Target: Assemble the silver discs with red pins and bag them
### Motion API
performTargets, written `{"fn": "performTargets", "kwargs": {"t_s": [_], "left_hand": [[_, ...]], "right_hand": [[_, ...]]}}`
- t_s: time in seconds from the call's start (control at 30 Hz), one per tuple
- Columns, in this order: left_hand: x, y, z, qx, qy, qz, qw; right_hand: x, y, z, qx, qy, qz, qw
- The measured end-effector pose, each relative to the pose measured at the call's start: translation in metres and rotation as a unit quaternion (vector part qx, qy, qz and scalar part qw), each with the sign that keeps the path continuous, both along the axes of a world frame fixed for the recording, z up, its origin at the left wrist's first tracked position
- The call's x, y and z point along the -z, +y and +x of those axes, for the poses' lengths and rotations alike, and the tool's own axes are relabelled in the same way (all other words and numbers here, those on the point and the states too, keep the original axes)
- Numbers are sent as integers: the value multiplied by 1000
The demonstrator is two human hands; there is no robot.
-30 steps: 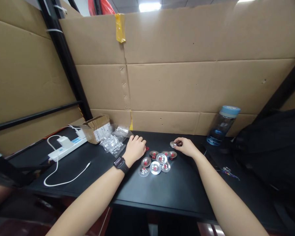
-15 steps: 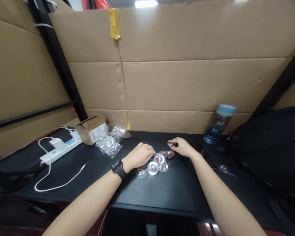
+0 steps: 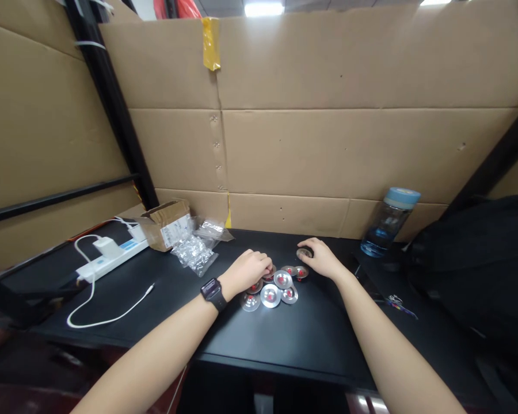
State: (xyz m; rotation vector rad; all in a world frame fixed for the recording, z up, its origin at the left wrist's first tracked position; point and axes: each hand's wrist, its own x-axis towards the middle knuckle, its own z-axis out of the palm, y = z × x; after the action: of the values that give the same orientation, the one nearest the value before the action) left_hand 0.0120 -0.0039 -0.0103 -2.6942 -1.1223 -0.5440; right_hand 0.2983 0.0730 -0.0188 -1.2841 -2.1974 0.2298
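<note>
Several round, shiny discs with raised centres and red marks lie in an overlapping heap on the black table; one silver disc (image 3: 270, 295) is at the front. My left hand (image 3: 248, 273), with a black watch on its wrist, reaches over the heap's left side. Its fingers are curled together on a disc (image 3: 269, 275) at the heap's back, their undersides hidden. Behind the heap, to the right, another disc (image 3: 304, 253) lies apart, looking flat on the table. My right hand (image 3: 322, 257) is around its edge, thumb and fingers spread apart.
At the left back stand an open cardboard box (image 3: 166, 227) and clear plastic bags (image 3: 197, 253). A white power strip (image 3: 112, 259) with a cable lies further left. On the right are a water bottle (image 3: 388, 221), keys (image 3: 399, 305) and a black bag (image 3: 479, 259). Cardboard walls the back.
My right thumb and fingers have opened wider around the disc, which now looks flatter. My left hand stays on the heap. The view has shifted slightly.
</note>
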Motion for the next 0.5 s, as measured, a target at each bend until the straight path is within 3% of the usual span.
{"fn": "performTargets", "kwargs": {"t_s": [0.3,0.5], "left_hand": [[-8,-4,-1,-7,-84,-12,996],[-10,-7,0,23,-231,-62,971]], "right_hand": [[-18,-30,-35,-89,28,39,995],[-17,-51,-62,-196,93,-19,976]]}}
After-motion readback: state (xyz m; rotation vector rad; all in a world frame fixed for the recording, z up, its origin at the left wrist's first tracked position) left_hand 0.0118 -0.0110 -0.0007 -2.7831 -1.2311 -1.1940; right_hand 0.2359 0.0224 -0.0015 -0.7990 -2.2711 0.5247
